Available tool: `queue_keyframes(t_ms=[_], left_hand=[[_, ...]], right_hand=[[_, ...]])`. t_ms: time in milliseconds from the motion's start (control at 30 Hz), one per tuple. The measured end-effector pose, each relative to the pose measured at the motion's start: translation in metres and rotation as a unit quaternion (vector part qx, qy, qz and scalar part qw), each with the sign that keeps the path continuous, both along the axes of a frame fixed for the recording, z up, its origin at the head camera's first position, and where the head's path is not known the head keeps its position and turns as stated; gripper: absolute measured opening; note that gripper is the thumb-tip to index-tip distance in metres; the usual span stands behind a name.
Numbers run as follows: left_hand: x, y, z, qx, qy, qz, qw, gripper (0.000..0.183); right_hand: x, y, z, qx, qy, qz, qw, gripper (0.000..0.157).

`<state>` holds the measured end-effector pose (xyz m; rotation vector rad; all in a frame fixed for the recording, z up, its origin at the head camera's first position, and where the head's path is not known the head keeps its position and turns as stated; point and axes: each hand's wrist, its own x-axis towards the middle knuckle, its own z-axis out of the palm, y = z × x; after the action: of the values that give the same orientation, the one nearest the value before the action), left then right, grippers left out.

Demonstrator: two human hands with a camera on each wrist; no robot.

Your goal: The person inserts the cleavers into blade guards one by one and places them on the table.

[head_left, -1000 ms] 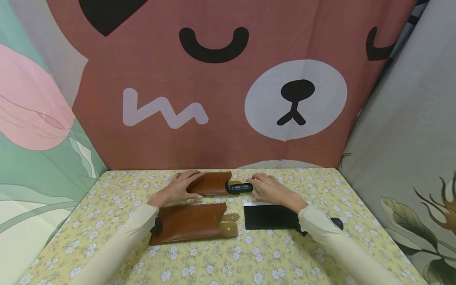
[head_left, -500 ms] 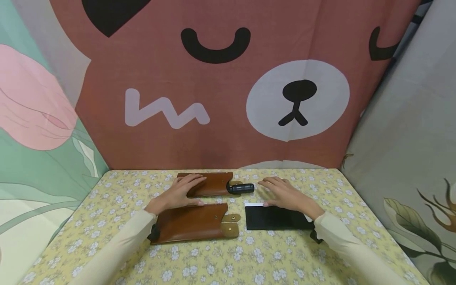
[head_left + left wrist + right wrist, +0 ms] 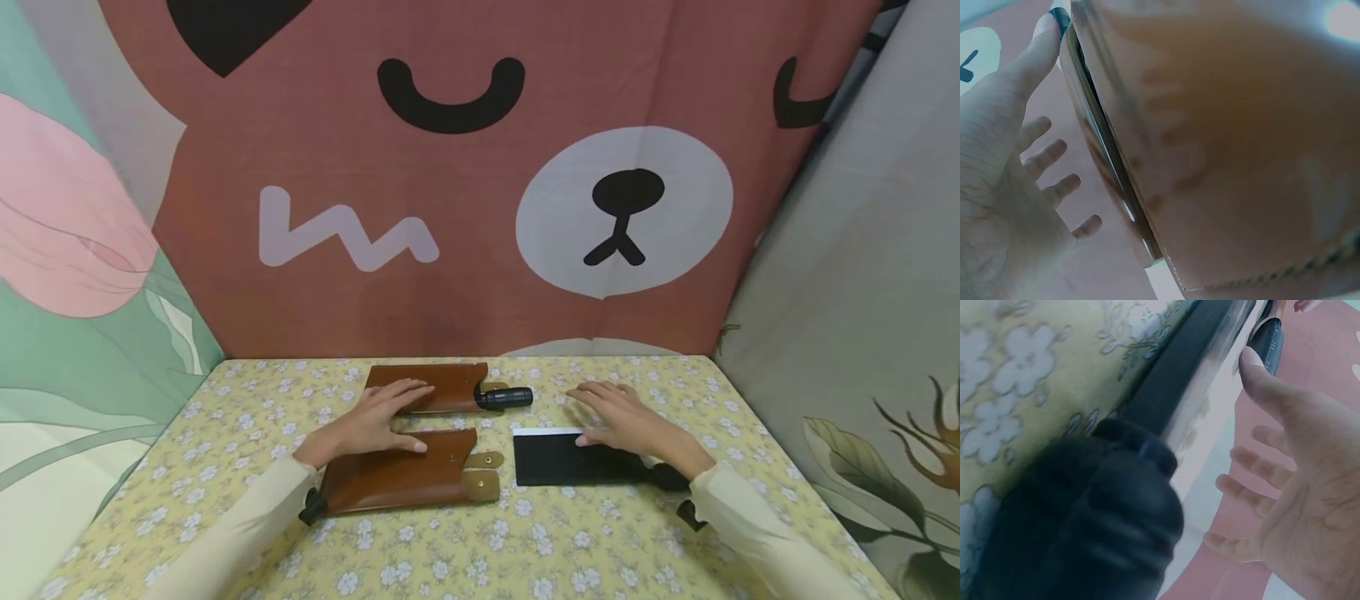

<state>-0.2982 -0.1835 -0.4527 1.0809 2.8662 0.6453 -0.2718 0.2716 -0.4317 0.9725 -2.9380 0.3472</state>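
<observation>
A brown leather sheath (image 3: 427,386) lies at the back, with the black handle (image 3: 508,397) of a knife sticking out of its right end. In front of it is a second brown sheath (image 3: 397,475) with tan snap straps on the right. My left hand (image 3: 360,425) is over and between the two sheaths, fingers spread and gripping nothing. To the right lies a cleaver with a black blade (image 3: 555,462); its black handle (image 3: 1097,519) fills the lower left of the right wrist view. My right hand (image 3: 637,425), fingers loosely extended, hovers over the blade's back edge and holds nothing.
A yellow floral cloth (image 3: 450,558) covers the table. Behind the table hangs a reddish-brown curtain (image 3: 450,308) with a bear print, and a grey printed curtain (image 3: 847,292) borders the right side.
My right hand has drawn away from the rear knife's handle, to the right and towards me. My left hand has come slightly back and left from the rear sheath. The sheaths and cleaver stay put.
</observation>
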Motion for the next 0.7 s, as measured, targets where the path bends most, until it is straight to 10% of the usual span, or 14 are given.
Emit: queue_keyframes(t_ms=[400,700], left_hand=[[0.014,0.003,0.002,0.03,-0.094,-0.002,0.9951,0.098],[0.03,0.012,0.003,0.009,-0.053,-0.058,0.9969,0.105]], right_hand=[[0.012,0.013,-0.004,0.001,-0.009,-0.017,1.0,0.076],[0.023,0.024,0.002,0.004,0.004,-0.027,1.0,0.073]])
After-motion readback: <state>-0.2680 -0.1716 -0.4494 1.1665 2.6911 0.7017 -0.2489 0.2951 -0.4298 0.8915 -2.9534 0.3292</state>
